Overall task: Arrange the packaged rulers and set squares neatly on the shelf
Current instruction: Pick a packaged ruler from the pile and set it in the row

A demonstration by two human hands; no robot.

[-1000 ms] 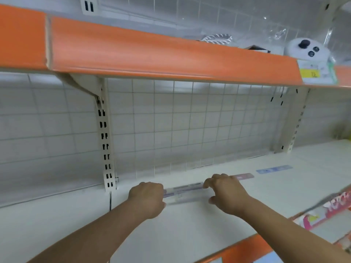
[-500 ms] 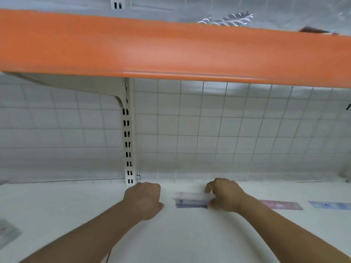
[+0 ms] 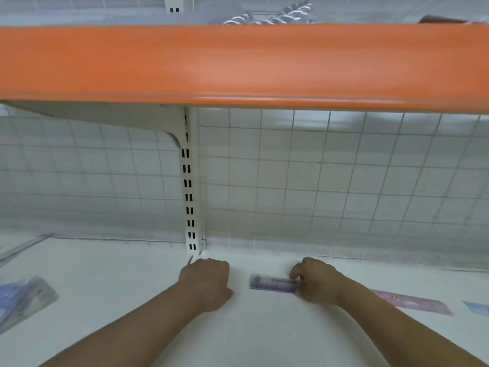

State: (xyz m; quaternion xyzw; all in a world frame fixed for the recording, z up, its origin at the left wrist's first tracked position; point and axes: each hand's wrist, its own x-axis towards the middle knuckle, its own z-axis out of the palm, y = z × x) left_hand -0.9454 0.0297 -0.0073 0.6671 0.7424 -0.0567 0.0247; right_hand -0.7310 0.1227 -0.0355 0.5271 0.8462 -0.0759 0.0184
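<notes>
Far left on the shelf (image 3: 264,329): set-square packet (image 3: 25,300) lying askew, not yet straightened. Next, left hand (image 3: 209,283) curled into a fist on the shelf, gripping nothing visible, probably bracing. Then purple packaged ruler (image 3: 272,282) flat near the back grid (image 3: 317,181), pinched at its right end by right hand (image 3: 320,283), seemingly to line it up with the pink ruler (image 3: 412,304) beyond.

Both forearms extended forward. Left hand (image 3: 205,283) curled in loose fist. Right hand (image 3: 316,283) pinches ruler pack (image 3: 272,282) end.
</notes>
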